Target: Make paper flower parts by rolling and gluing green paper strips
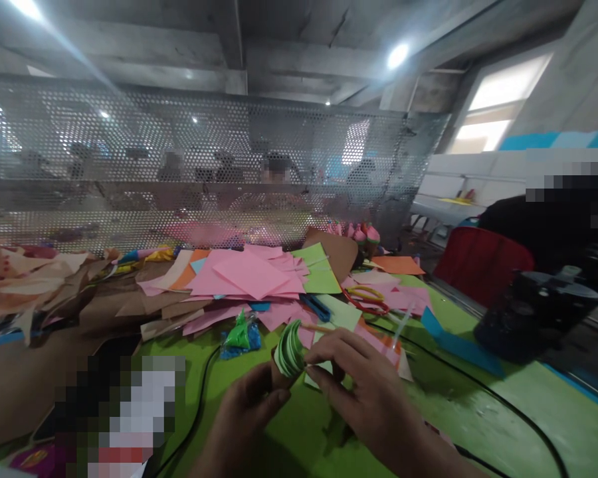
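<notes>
In front of me is a small paper ice cream cone, its green-and-white layered swirl on top of a brown base. My left hand is closed around the brown base from the left. On the other side, my right hand has its thumb and fingertips pinched at the swirl's right edge; what lies between them is too small to make out. A thin orange-brown strip shows just above the right fingers. Behind the cone lies a bright green piece on blue wrapping.
Pink paper sheets are piled at mid-table, with red-handled scissors to their right. Brown paper covers the left. A black cable crosses the green tabletop. A perforated metal screen stands behind; a person sits at right.
</notes>
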Motion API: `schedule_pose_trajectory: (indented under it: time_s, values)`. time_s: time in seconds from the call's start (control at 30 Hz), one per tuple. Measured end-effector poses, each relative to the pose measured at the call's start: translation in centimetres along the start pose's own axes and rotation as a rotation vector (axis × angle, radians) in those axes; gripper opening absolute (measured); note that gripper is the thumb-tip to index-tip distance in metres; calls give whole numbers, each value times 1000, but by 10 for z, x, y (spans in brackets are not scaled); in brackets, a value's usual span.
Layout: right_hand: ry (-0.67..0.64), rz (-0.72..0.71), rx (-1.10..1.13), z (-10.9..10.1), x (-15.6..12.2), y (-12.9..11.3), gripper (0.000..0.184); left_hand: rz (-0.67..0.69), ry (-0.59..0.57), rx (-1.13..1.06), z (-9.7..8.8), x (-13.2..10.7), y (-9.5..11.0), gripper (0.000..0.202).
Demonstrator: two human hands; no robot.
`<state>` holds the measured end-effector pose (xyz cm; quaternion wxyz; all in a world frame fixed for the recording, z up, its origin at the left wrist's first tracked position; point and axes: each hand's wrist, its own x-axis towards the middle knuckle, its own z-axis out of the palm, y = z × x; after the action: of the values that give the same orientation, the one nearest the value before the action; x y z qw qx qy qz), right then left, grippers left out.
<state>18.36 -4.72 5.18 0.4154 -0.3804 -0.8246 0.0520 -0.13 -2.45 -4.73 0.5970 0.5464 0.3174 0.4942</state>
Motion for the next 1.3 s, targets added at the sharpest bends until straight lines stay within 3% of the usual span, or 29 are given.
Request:
schedule_pose_trajectory:
  time_s: [0.6,1.1,1.3]
  values:
    - [-39,3,-29,7,-6,-2,17,37,18,56,-3,4,-7,31]
    - [-26,22,-9,3,-3,-2,18,42,15,-19,-3,3,-11,34]
    - [0,-1,-12,1,-3,3,19,-4,108,-30,0,1,2,44]
